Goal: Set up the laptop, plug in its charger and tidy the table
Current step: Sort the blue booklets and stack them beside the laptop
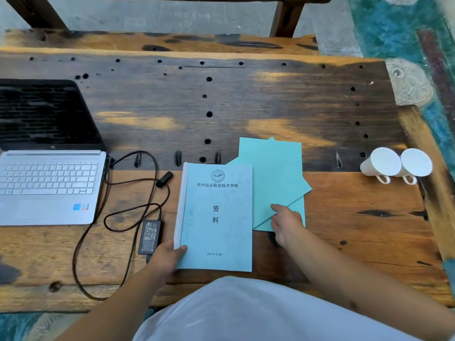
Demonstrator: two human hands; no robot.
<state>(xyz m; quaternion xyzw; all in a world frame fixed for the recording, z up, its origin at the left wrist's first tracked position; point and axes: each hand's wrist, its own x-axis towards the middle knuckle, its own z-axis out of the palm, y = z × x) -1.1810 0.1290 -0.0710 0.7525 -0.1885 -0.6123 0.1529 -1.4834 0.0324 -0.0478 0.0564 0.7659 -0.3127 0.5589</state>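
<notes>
We see the silver laptop with a white keyboard (46, 185) standing open at the left end of the rough wooden plank table (246, 99), its dark screen at the far side and its keyboard toward us, so its hinge line runs left to right. From its right edge a thin black charger cable (98, 232) loops over the wood to the flat black rectangular power brick (149, 237), whose long axis runs away from us, just left of the booklet. Our left hand (170, 254) grips the near left corner of the pale blue bound booklet with printed Chinese characters (216, 217), thumb on the cover; the booklet lies lengthwise, spine on the left. Our right hand (286, 222) rests fingertips, lightly bent, on the fanned teal paper sheets (273, 178) touching the booklet's right edge. Two white ceramic mugs (396, 163) lie tipped on their sides at the right, touching, well apart from the papers.
</notes>
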